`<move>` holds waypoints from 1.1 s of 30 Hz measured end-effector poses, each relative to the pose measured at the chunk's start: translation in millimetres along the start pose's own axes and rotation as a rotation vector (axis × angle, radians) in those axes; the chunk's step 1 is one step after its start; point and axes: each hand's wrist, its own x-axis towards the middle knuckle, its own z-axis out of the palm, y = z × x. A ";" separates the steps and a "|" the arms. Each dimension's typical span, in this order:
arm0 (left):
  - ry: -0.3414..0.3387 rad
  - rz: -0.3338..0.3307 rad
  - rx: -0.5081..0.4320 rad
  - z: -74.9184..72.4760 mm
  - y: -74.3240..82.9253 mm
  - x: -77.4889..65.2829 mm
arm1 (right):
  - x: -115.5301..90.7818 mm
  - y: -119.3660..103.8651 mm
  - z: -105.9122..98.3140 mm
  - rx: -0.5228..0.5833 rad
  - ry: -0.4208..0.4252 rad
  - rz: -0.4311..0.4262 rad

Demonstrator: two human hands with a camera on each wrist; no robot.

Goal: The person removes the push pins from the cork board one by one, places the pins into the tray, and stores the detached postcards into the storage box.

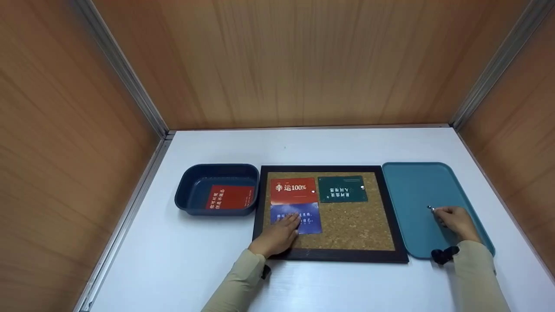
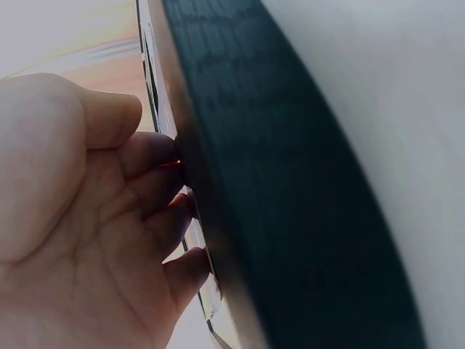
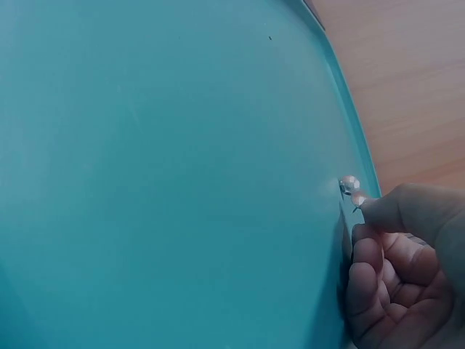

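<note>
My left hand (image 1: pixel 277 236) lies with fairly straight fingers on a blue-purple card (image 1: pixel 310 216), which sits on a framed corkboard (image 1: pixel 355 229). Part of the card's lettering is hidden under the fingers. Above it on the cork is a red card (image 1: pixel 292 190), with a green card (image 1: pixel 342 189) to its right; each has a small shiny pin near its right edge. Over the teal tray (image 1: pixel 407 186), my right hand (image 1: pixel 457 221) pinches a small shiny push pin (image 3: pixel 359 198) at its thumb tip. Another push pin (image 3: pixel 349 184) shows right beside it.
Left of the corkboard stands a dark blue basin (image 1: pixel 184 201) with another red card (image 1: pixel 230 197) lying in it. The tray adjoins the board's right side. Wooden panels (image 1: pixel 303 65) enclose the white table (image 1: pixel 164 268) at the back and sides.
</note>
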 end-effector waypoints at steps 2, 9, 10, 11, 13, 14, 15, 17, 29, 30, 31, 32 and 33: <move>-0.001 -0.003 0.002 0.0 -0.2 0.3 | 0.5 0.3 -0.1 0.003 -0.001 0.001; -0.002 -0.009 0.006 0.3 -0.4 0.1 | -0.6 0.0 -0.3 0.011 -0.006 -0.004; -0.001 -0.009 0.006 0.2 -0.3 -0.1 | -0.7 -0.1 -0.3 0.009 -0.006 -0.004; 0.000 -0.008 0.007 -0.2 0.1 -0.6 | -0.8 -0.2 -0.4 0.009 -0.006 -0.003; 0.000 -0.011 0.007 -0.4 0.2 -0.8 | -0.6 0.0 -0.4 0.007 -0.010 -0.002; 0.000 -0.012 0.006 -0.5 0.3 -0.8 | -0.4 0.0 -0.5 0.008 -0.011 0.000; -0.001 -0.013 0.002 -0.8 0.5 -0.8 | -0.4 0.0 -0.5 0.009 -0.012 0.004; -0.001 -0.015 0.000 -0.9 0.7 -0.6 | -0.3 0.0 -0.7 0.013 -0.015 0.011; -0.004 -0.020 -0.022 0.9 -1.1 0.5 | -1.4 0.3 -0.1 0.080 0.008 0.082; -0.006 -0.022 -0.026 1.0 -1.2 0.6 | -1.2 0.4 0.0 0.082 0.008 0.086; -0.008 -0.023 -0.031 1.2 -1.4 0.6 | -1.0 0.4 0.0 0.083 0.008 0.089; -0.008 -0.023 -0.031 1.2 -1.5 0.4 | -1.1 -0.1 0.0 0.080 0.009 0.094; -0.009 -0.022 -0.031 1.3 -1.5 0.3 | -1.2 -0.6 0.0 0.078 0.008 0.096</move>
